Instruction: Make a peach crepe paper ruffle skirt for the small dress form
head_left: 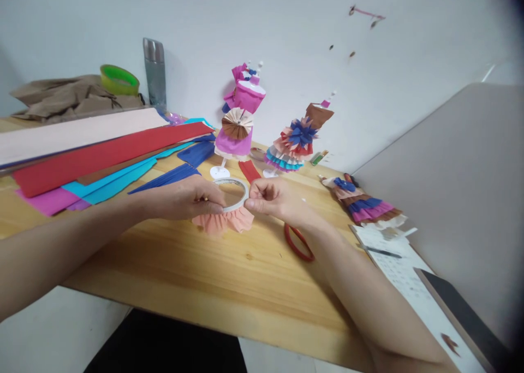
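My left hand [190, 197] is closed on the left side of a thin white roll of tape [246, 190], thumb and fingers gripping its ring. At the roll's right edge, my right hand [273, 199] is pinched shut, its thumb and forefinger touching the tape; whether a loose end is between them I cannot make out. Beneath the roll, a strip of gathered peach crepe paper [223, 221] lies on the wooden table [196, 269]. Scissors with red handles [298, 243] lie partly hidden under my right forearm.
Behind my hands stand two small dress forms, one in a pink paper dress [249, 97], one in a tiered ruffled dress [291, 144]. Red crepe paper [118, 154] and other coloured sheets spread at left. A bottle [154, 72], green tape roll [119, 80] and notebook [387, 247] surround the workspace.
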